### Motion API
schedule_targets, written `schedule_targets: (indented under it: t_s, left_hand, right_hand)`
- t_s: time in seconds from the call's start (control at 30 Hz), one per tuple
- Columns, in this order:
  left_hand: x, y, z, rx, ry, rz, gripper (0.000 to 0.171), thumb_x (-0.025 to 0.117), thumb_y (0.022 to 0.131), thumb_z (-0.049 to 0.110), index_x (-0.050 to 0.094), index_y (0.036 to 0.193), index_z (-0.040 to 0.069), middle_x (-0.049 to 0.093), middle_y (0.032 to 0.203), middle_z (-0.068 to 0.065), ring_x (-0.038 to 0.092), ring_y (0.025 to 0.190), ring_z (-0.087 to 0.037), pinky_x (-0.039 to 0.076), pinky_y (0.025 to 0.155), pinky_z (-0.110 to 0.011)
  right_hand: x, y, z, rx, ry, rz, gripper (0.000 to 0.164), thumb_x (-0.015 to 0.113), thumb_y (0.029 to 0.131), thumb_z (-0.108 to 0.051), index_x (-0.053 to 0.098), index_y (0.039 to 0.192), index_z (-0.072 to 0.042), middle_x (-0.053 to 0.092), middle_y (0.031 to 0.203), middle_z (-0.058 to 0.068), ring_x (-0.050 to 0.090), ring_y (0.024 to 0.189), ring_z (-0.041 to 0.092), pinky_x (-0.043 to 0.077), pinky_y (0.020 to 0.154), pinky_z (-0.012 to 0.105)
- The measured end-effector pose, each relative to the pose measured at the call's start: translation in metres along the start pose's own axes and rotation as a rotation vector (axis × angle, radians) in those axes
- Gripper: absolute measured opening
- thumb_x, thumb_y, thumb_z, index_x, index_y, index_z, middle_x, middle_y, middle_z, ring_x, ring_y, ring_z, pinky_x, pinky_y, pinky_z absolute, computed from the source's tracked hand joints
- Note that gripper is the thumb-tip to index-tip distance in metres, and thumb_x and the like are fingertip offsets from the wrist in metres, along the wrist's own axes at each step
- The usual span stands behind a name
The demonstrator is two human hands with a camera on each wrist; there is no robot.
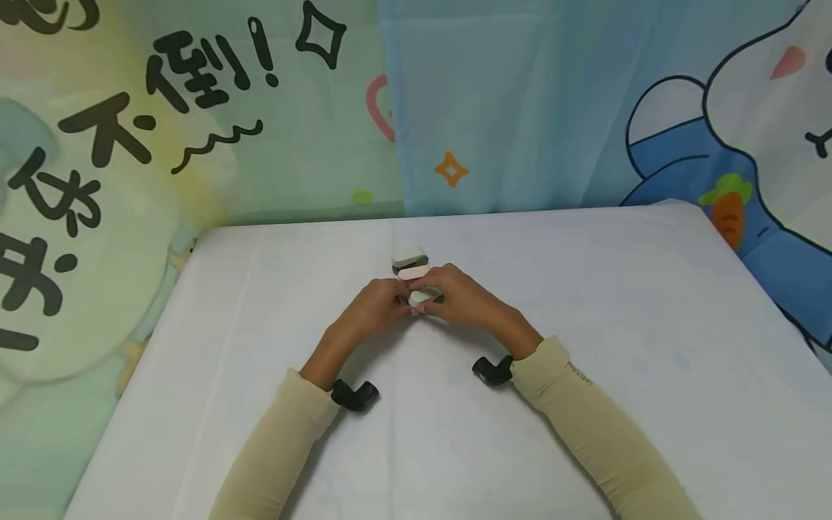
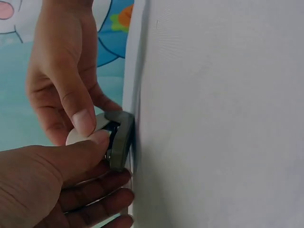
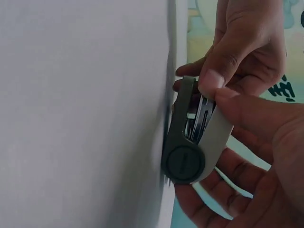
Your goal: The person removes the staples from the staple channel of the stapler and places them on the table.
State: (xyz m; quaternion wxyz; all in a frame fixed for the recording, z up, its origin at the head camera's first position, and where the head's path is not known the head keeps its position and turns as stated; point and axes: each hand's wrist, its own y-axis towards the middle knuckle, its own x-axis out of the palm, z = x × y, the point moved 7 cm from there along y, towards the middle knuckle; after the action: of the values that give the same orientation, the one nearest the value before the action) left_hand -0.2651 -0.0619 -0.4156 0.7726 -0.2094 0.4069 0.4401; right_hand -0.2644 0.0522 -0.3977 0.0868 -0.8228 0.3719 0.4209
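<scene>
A small stapler (image 1: pixel 424 297) with a white top and a dark grey base is between both hands just above or on the table. In the right wrist view the stapler (image 3: pixel 184 159) is tilted, with its metal magazine showing in the gap between top and base. My right hand (image 1: pixel 460 297) grips it around the rounded hinge end, thumb on the white top. My left hand (image 1: pixel 379 307) pinches its other end, thumb close to the right thumb. The left wrist view shows the stapler's dark end (image 2: pixel 122 140) beyond both thumbs; the left fingertips beneath are partly hidden.
Right behind the hands lie a pale pink rounded item (image 1: pixel 414 273) and another white-and-dark object (image 1: pixel 409 258), similar to the stapler. A white cloth covers the table (image 1: pixel 585 289). A printed curtain (image 1: pixel 507 108) hangs at its far edge.
</scene>
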Motion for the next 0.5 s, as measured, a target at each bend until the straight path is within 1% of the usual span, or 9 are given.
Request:
schedule_targets:
  t_s: [0.1,0.2,0.3,0.37,0.43,0.5]
  left_hand:
    - [0.002,-0.002,0.002,-0.01,-0.025,0.009,0.009,0.075,0.086,0.009,0.068,0.084,0.005,0.062,0.08,-0.001,0.053,0.072,-0.012,0.044,0.066,-0.026]
    - [0.004,-0.003,0.003,-0.013,-0.063,0.007,0.016,0.077,0.084,0.012,0.064,0.079,0.006,0.059,0.077,-0.001,0.051,0.069,-0.013,0.042,0.061,-0.026]
    - [0.007,-0.003,0.004,0.009,-0.076,0.015,0.016,0.077,0.084,0.01,0.062,0.08,0.005,0.058,0.077,-0.002,0.051,0.069,-0.012,0.043,0.061,-0.025]
    - [0.008,-0.003,0.004,0.025,-0.077,0.024,0.016,0.078,0.083,0.008,0.062,0.081,0.005,0.058,0.078,-0.002,0.052,0.07,-0.012,0.044,0.063,-0.025]
    - [0.008,-0.004,0.004,0.042,-0.084,0.03,0.016,0.077,0.083,0.005,0.061,0.083,0.004,0.058,0.079,-0.003,0.052,0.071,-0.013,0.044,0.064,-0.026]
    - [0.009,-0.004,0.004,0.053,-0.097,0.031,0.017,0.077,0.082,0.004,0.06,0.083,0.003,0.058,0.08,-0.003,0.053,0.071,-0.013,0.045,0.064,-0.026]
  right_hand:
    - [0.0,-0.004,-0.002,0.049,-0.028,-0.001,0.04,0.074,0.087,-0.009,0.065,0.126,-0.007,0.064,0.123,0.004,0.057,0.107,0.021,0.041,0.092,0.039]
    - [0.0,-0.006,-0.005,0.091,-0.094,-0.012,0.035,0.074,0.087,-0.01,0.068,0.121,-0.007,0.065,0.12,0.005,0.058,0.106,0.021,0.044,0.088,0.038]
    - [-0.001,-0.007,-0.013,0.078,-0.217,-0.024,0.028,0.076,0.085,-0.012,0.071,0.112,-0.006,0.067,0.115,0.006,0.06,0.102,0.022,0.045,0.086,0.039]
    - [0.0,-0.007,-0.02,0.049,-0.3,-0.027,0.027,0.077,0.084,-0.012,0.071,0.109,-0.006,0.068,0.112,0.006,0.062,0.097,0.022,0.046,0.086,0.039]
    - [0.001,-0.008,-0.026,0.023,-0.362,-0.028,0.026,0.078,0.083,-0.014,0.072,0.107,-0.006,0.068,0.106,0.005,0.062,0.088,0.019,0.048,0.08,0.038]
    - [0.001,-0.01,-0.03,0.006,-0.398,-0.034,0.024,0.078,0.084,-0.014,0.071,0.105,-0.006,0.066,0.103,0.004,0.059,0.08,0.017,0.049,0.075,0.036]
